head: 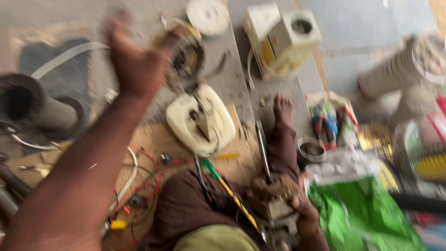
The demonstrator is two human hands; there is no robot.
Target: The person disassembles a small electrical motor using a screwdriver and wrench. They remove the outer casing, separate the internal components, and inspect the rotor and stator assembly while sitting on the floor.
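Head view shows your left hand (134,65) lifted high, fingers curled around a round metal ring part (186,58). It is blurry, so you cannot tell how tight the grip is. Your right hand (306,216) is low by your lap, wrapped around a small motor (274,200). A thin rod (262,148) sticks out of the motor and points away from you, toward your foot (282,109). Just below your left hand lies a cream base (200,120). My guess: the machine is already apart, and putting it together is left.
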